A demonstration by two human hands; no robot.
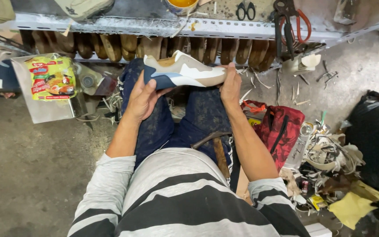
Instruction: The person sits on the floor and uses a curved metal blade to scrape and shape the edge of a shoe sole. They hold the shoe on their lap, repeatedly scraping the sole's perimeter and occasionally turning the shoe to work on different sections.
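I hold a shoe upper on its last [181, 71], white, beige and navy, lying sideways above my knees. My left hand [143, 97] cups the navy heel end from below. My right hand [230, 84] grips the toe end, fingers curled over it. A hammer [218, 149] with a wooden handle rests on my right thigh, touched by neither hand. I sit in dark blue trousers and a grey striped shirt.
A metal shelf [154, 26] in front carries a row of wooden lasts [119, 46], scissors [245, 9], pliers [288, 22] and a glue pot [181, 4]. A bright snack packet [51, 77] sits left. A red bag [281, 129], scraps [330, 153] and a black bag [376, 136] lie right.
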